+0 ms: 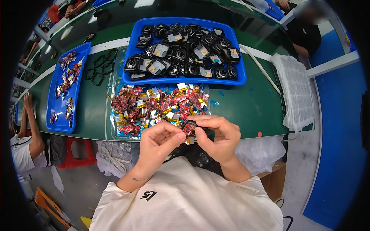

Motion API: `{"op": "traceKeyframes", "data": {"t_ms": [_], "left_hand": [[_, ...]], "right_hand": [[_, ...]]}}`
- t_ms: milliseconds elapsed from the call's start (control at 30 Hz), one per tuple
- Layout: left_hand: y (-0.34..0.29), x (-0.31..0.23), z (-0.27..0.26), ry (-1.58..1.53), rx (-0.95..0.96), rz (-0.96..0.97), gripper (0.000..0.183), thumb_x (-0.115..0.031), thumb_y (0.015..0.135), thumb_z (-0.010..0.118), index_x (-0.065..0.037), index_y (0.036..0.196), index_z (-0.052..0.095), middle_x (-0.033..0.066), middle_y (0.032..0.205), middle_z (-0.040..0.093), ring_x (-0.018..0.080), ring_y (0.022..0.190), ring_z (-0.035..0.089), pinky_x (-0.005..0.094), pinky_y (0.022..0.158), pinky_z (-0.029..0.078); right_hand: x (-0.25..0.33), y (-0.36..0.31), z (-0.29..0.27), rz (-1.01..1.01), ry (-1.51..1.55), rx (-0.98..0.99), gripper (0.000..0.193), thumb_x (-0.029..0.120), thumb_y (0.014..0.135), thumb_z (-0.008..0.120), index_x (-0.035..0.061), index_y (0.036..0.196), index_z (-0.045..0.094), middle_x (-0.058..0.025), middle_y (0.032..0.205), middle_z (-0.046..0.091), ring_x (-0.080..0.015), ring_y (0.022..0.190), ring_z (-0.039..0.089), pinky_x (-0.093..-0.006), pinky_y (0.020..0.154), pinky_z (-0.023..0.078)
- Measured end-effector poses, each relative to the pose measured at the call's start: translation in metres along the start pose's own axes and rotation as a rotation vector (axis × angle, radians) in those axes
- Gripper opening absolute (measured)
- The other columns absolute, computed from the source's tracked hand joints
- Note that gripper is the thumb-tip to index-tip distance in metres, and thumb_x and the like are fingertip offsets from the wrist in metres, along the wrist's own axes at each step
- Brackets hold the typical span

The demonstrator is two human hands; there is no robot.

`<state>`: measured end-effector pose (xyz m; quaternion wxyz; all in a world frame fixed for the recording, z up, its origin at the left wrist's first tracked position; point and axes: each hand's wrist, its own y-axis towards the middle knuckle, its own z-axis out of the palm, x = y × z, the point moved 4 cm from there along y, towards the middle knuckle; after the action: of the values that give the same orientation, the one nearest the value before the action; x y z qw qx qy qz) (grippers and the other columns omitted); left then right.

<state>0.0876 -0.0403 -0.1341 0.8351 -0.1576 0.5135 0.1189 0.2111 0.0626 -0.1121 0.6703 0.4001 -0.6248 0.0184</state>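
While holding a small black case [191,122] and a red board [188,128] together in front of the chest, has both hands at the clock's centre, by the near edge of a green table [246,111]. Pinches with the left hand [162,139] at the board's near-left edge, with thumb and forefinger nearly together and the other fingers curled. Grips the case with the right hand [219,135] from three o'clock, with the forefinger at the far rim and the thumb nearer. Cannot tell the board's exact fit in the case behind the fingertips.

Faces at ten to eleven o'clock a heap of red boards [154,106], mixed with silvery and yellow pieces and spread on a clear plastic sheet [112,131]. Has at twelve, just beyond, a large blue tray [185,81] full of black watch-like cases [179,54]. Has at ten some black frames [104,68], lying flat between this tray and a narrow blue tray [53,94] with more parts. Has blue scraps [214,103] between one and two, a pale cord [263,69] farther out, and a plastic-wrapped stack [295,92] between two and three. Sees a co-worker's hands [27,101] past nine, and a red stool [77,154] between eight and nine.
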Motion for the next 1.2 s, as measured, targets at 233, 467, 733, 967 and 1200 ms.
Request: {"op": "traceKeyframes", "data": {"t_ms": [233, 467, 733, 967, 1200], "left_hand": [[-0.001, -0.004, 0.003, 0.025, -0.059, 0.027, 0.008, 0.001, 0.083, 0.067, 0.004, 0.089, 0.062, 0.0055, 0.082, 0.064, 0.0073, 0.075, 0.06, 0.021, 0.068, 0.049], [0.003, 0.0, 0.001, 0.04, -0.071, 0.098, 0.017, 0.002, 0.079, 0.071, 0.002, 0.092, 0.058, 0.0043, 0.084, 0.063, 0.0061, 0.074, 0.059, 0.0194, 0.067, 0.046], [0.002, -0.001, -0.001, 0.185, -0.112, 0.175, 0.012, 0.0, 0.079, 0.07, 0.003, 0.089, 0.063, 0.0043, 0.083, 0.064, 0.0067, 0.072, 0.058, 0.0196, 0.066, 0.046], [0.003, -0.002, -0.004, 0.251, -0.127, 0.231, 0.01, 0.001, 0.078, 0.07, 0.002, 0.086, 0.063, 0.0044, 0.081, 0.064, 0.0068, 0.07, 0.058, 0.0201, 0.064, 0.046], [0.005, -0.004, 0.0, 0.258, -0.108, 0.231, 0.01, -0.001, 0.078, 0.07, 0.002, 0.084, 0.063, 0.0035, 0.08, 0.064, 0.0064, 0.07, 0.058, 0.0197, 0.065, 0.046]], "right_hand": [[-0.001, -0.002, 0.001, 0.053, 0.052, 0.003, 0.017, -0.006, 0.072, 0.071, -0.0033, 0.085, 0.061, -0.0165, 0.088, 0.069, -0.0195, 0.081, 0.068, -0.0281, 0.071, 0.055], [-0.005, -0.009, 0.004, 0.272, 0.354, -0.031, 0.017, -0.008, 0.075, 0.069, -0.0036, 0.086, 0.057, -0.0159, 0.093, 0.066, -0.0162, 0.084, 0.066, -0.0279, 0.076, 0.055], [-0.004, -0.011, 0.004, 0.187, 0.095, -0.056, 0.013, -0.003, 0.076, 0.07, -0.0027, 0.087, 0.062, -0.0103, 0.084, 0.068, -0.0114, 0.076, 0.065, -0.0233, 0.067, 0.052], [0.0, -0.006, 0.006, 0.005, -0.063, -0.027, 0.016, -0.004, 0.074, 0.07, -0.0008, 0.088, 0.064, -0.0093, 0.078, 0.067, -0.0149, 0.064, 0.064, -0.0241, 0.058, 0.049], [0.012, 0.015, -0.007, -0.11, -0.1, 0.337, 0.025, -0.004, 0.069, 0.06, 0.0013, 0.092, 0.07, -0.0149, 0.084, 0.067, -0.0238, 0.069, 0.065, -0.0315, 0.062, 0.05]]}}
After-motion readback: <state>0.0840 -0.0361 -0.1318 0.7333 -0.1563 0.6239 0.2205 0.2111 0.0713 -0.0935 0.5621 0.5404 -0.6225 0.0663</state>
